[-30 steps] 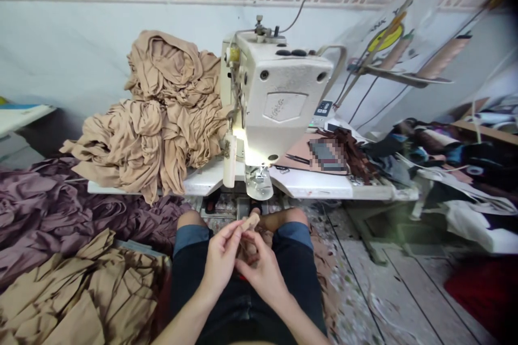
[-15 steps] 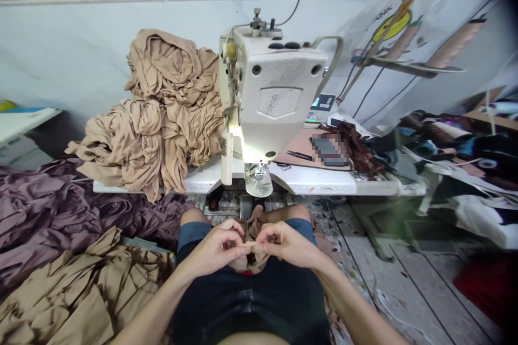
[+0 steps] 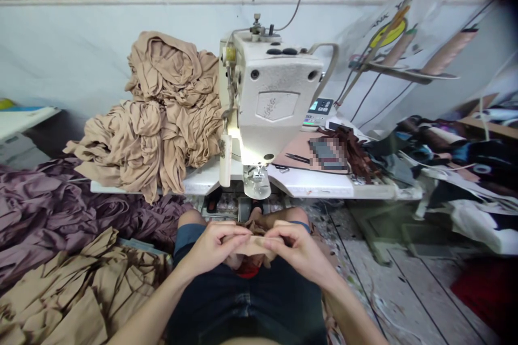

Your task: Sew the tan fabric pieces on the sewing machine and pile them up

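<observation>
White tabletop (image 3: 319, 187) spans the far side of the lap. Purple fabric heap (image 3: 44, 215) sits low on the left, beyond the khaki fabric pile (image 3: 60, 291). Tan fabric pile (image 3: 157, 118) takes the tabletop's left end, some folds drooping over the front edge.

Sewing machine (image 3: 279, 102) is mid-tabletop, lamp lit, narrow rounded bed (image 3: 257, 186) poking out toward the person. Thread cones (image 3: 451, 53) on a stand, upper right.

Hands: both over the lap, near side of that bed, well apart from it. Left hand (image 3: 216, 248) and right hand (image 3: 297, 250) each narrow, thumb and fingers pinching the same beige fabric (image 3: 254, 246).

Key relation: beige fabric is directly between the hands, touching both, neither nearer. Held edge is a short band, long axis left-right, roughly square to the bed, which points at it from straight ahead. Rest of the piece bunches below and behind the fingers; its full outline I can't tell.

Smallest: red patch (image 3: 248, 270) just under the fabric, can't tell what. Black tweezers-like tool (image 3: 297, 158) right of machine.
</observation>
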`<action>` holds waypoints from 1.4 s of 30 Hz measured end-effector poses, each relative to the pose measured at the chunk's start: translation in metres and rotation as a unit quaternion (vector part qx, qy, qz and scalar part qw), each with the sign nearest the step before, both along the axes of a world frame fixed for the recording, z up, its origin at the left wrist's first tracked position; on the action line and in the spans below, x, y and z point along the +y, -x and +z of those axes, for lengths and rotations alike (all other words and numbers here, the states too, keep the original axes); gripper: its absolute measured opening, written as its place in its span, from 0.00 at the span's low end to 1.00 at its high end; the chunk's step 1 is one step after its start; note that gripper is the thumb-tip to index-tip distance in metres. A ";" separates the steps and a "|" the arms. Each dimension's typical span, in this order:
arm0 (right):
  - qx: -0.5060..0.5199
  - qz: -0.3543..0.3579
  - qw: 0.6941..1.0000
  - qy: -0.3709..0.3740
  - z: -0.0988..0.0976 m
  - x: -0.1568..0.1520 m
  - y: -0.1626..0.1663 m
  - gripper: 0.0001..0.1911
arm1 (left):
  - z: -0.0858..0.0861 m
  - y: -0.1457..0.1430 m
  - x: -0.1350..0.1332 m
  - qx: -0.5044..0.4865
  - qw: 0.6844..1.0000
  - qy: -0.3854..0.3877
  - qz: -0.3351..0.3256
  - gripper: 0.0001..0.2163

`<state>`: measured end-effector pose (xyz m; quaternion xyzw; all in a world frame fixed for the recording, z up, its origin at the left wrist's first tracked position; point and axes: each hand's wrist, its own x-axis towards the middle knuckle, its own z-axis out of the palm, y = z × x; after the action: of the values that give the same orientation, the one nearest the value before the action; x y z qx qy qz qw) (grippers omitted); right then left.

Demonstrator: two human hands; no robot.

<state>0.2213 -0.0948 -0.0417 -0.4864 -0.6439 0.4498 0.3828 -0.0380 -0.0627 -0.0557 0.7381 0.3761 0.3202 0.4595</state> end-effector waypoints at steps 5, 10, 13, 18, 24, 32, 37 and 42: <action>-0.094 -0.059 0.982 -0.150 0.024 -0.008 0.009 0.16 | 0.011 -0.001 0.004 0.005 0.993 -0.114 0.020 0.12; -0.084 -0.130 0.971 -0.182 0.035 0.008 0.015 0.16 | 0.027 -0.013 0.014 -0.052 0.992 -0.088 0.069 0.13; -0.032 -0.169 0.973 -0.151 0.037 0.027 0.018 0.16 | 0.032 -0.020 0.026 -0.070 0.992 -0.039 0.095 0.16; 0.044 -0.193 0.979 -0.054 0.032 0.050 0.013 0.19 | 0.036 -0.027 0.046 -0.051 0.987 0.005 0.150 0.16; 0.110 -0.209 0.971 -0.032 0.018 0.064 0.003 0.22 | 0.048 -0.040 0.063 -0.045 0.978 -0.001 0.205 0.13; 0.110 -0.239 0.962 -0.066 0.016 0.085 0.000 0.21 | 0.039 -0.055 0.082 -0.143 0.967 -0.010 0.211 0.12; 0.108 -0.236 0.962 -0.081 0.014 0.092 -0.006 0.20 | 0.034 -0.058 0.094 -0.179 0.966 0.008 0.186 0.16; 0.111 -0.239 0.962 -0.066 -0.002 0.091 -0.008 0.23 | 0.030 -0.058 0.096 -0.220 0.958 0.051 0.177 0.20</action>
<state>0.2295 -0.0040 -0.0439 -0.5469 -0.4909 0.3525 0.5793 0.0201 0.0331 -0.0261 0.5465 0.4063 0.5312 0.5041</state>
